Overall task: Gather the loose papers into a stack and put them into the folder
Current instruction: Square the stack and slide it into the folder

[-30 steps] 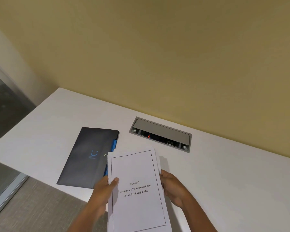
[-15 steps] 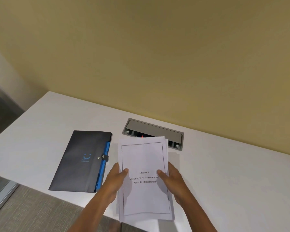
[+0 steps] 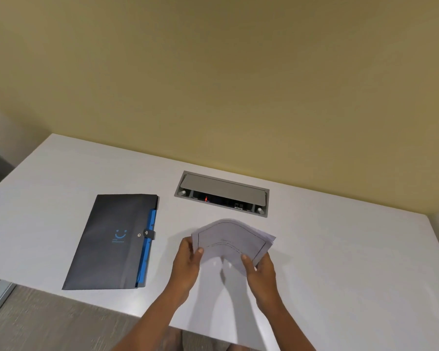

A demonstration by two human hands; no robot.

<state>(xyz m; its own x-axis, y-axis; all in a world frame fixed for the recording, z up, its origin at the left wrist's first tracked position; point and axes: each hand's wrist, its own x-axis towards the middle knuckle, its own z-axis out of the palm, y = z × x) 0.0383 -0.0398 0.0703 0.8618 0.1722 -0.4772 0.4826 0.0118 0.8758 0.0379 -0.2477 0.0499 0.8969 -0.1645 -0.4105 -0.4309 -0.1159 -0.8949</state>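
Note:
A stack of white printed papers [image 3: 232, 243] is held above the white table, bowed upward in the middle, its lower part curving down toward the tabletop. My left hand [image 3: 188, 262] grips the stack's left edge with the thumb on top. My right hand [image 3: 260, 271] grips its right edge the same way. A dark grey folder [image 3: 112, 244] with a blue smiley mark, a blue inner edge and a snap strap lies shut and flat on the table, to the left of my hands and apart from them.
The white table [image 3: 352, 262] meets a yellow wall at the back. A grey recessed socket box [image 3: 222, 193] with its lid raised sits in the tabletop behind the papers. The table's front edge runs just below the folder, with grey floor beyond.
The papers went from held up flat facing me, to lower over the table, and now they bow upward between both hands. The view has tilted, so the folder appears further left.

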